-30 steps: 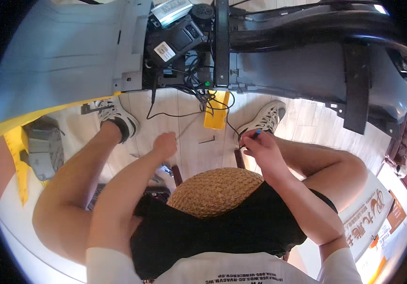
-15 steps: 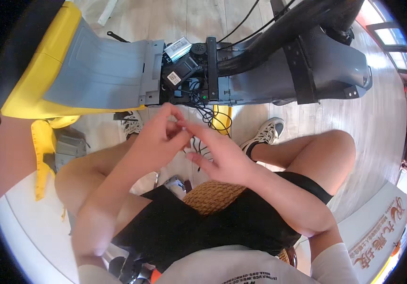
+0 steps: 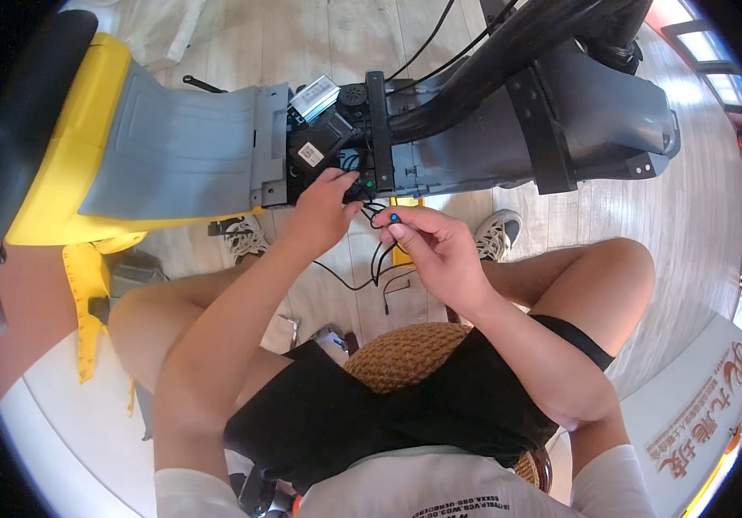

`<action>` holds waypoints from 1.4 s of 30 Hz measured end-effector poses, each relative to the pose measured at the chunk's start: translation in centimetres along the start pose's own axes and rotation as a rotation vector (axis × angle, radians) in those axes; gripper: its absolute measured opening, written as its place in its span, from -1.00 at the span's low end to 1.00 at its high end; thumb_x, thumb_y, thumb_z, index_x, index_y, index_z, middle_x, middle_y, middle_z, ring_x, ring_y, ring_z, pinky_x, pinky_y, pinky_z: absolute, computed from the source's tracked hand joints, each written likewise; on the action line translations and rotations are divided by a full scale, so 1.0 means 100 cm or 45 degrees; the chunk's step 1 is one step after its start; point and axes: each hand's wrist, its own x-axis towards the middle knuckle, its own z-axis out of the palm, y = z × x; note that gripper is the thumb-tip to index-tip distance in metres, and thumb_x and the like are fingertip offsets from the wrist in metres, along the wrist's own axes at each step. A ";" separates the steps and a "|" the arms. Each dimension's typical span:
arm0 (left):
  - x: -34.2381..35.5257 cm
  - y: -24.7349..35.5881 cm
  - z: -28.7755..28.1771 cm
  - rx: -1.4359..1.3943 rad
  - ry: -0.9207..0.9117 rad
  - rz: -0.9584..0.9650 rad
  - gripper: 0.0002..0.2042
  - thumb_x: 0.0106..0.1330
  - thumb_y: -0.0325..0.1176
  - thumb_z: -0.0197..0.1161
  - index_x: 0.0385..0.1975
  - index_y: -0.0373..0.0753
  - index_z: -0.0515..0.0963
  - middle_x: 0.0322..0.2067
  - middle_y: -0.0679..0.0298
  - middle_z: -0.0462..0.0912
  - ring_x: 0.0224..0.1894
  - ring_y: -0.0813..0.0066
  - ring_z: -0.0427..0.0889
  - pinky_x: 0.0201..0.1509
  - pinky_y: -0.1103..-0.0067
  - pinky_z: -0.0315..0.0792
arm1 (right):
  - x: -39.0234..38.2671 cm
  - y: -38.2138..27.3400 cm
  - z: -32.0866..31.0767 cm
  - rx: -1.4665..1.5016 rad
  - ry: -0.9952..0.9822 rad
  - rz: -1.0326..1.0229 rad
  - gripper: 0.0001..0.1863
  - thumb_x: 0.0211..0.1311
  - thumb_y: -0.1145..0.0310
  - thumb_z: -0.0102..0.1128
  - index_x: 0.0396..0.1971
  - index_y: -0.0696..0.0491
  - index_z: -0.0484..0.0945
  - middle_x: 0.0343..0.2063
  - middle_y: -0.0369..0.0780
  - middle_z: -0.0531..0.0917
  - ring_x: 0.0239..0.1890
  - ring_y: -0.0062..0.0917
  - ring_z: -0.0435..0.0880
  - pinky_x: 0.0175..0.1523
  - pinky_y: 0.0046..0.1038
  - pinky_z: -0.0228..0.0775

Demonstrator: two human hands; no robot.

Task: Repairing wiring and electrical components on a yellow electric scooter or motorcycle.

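A black cable connector with a blue tip [image 3: 394, 217] is pinched between the thumb and forefinger of my right hand [image 3: 440, 250]. It is held just in front of the opened middle section of a grey and yellow scooter-like body. My left hand [image 3: 323, 211] reaches to the near edge of that section, its thumb and fingers apart beside a bundle of black cables [image 3: 377, 259]. Whether its fingertips touch a cable is hard to see. Inside the section lie a black box with a white label [image 3: 319, 142] and a silver finned module [image 3: 315, 97].
The body's grey panel [image 3: 181, 147] and yellow edge [image 3: 60, 164] extend left. A thick black tube [image 3: 474, 78] crosses the right part, beside a black strap [image 3: 543, 129]. Cables hang between my legs over the wooden floor [image 3: 345, 250]. A woven seat [image 3: 405, 354] is under me.
My hands, close together before, have separated. The left has moved up to the cables at the section's edge; the right now shows the blue-tipped connector in its pinch.
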 end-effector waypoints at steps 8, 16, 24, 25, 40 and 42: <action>0.010 0.006 -0.001 0.175 -0.165 0.032 -0.70 0.08 -0.36 0.37 -0.14 -0.14 0.61 -0.23 0.10 0.51 -0.16 0.08 0.56 -0.07 0.34 0.46 | -0.003 0.013 -0.010 -0.253 -0.079 0.297 -0.85 0.29 0.52 0.10 -0.20 0.18 0.59 -0.37 -0.23 0.65 -0.29 -0.64 0.59 -0.12 -0.55 0.43; -0.010 0.017 -0.025 0.325 -0.386 0.147 -0.59 0.08 -0.33 0.35 -0.02 -0.15 0.52 -0.18 0.07 0.52 -0.11 0.05 0.56 -0.04 0.31 0.47 | -0.035 0.046 -0.007 -0.397 -0.797 0.429 -0.75 0.06 0.66 0.11 -0.23 0.14 0.56 -0.29 -0.14 0.64 -0.17 -0.37 0.61 -0.05 -0.41 0.42; -0.055 0.069 -0.087 0.555 -0.323 0.272 -0.50 0.17 -0.32 0.28 0.15 -0.18 0.39 -0.09 0.08 0.53 -0.02 0.06 0.53 0.03 0.31 0.45 | -0.037 0.066 -0.036 -1.416 -0.640 0.661 -0.63 0.13 0.39 0.19 -0.03 0.13 0.48 -0.17 -0.03 0.63 0.00 -0.11 0.56 0.09 -0.22 0.40; -0.059 0.072 -0.099 0.539 -0.309 0.255 -0.50 0.17 -0.32 0.28 0.15 -0.18 0.39 -0.09 0.08 0.53 -0.02 0.06 0.53 0.03 0.31 0.45 | -0.036 0.080 -0.046 -1.463 -0.793 0.785 -0.59 0.12 0.34 0.20 -0.01 0.15 0.46 -0.16 0.00 0.62 -0.01 -0.11 0.56 0.09 -0.22 0.40; -0.087 0.049 -0.157 0.420 -0.145 0.127 -0.57 0.16 -0.42 0.25 0.08 -0.26 0.43 -0.14 0.06 0.53 -0.07 0.01 0.51 -0.01 0.29 0.42 | -0.025 0.263 -0.031 -1.212 -0.221 0.212 -0.45 -0.07 0.26 0.41 -0.01 0.06 0.49 -0.12 0.00 0.59 0.01 -0.13 0.55 0.11 -0.18 0.40; -0.091 0.048 -0.159 0.401 -0.126 0.195 -0.57 0.15 -0.44 0.25 0.07 -0.27 0.44 -0.15 0.05 0.54 -0.09 0.01 0.51 -0.01 0.29 0.42 | -0.017 0.256 -0.017 -1.083 -0.387 0.394 -0.43 -0.08 0.25 0.43 0.00 0.05 0.49 -0.13 -0.05 0.60 0.00 -0.18 0.57 0.10 -0.21 0.40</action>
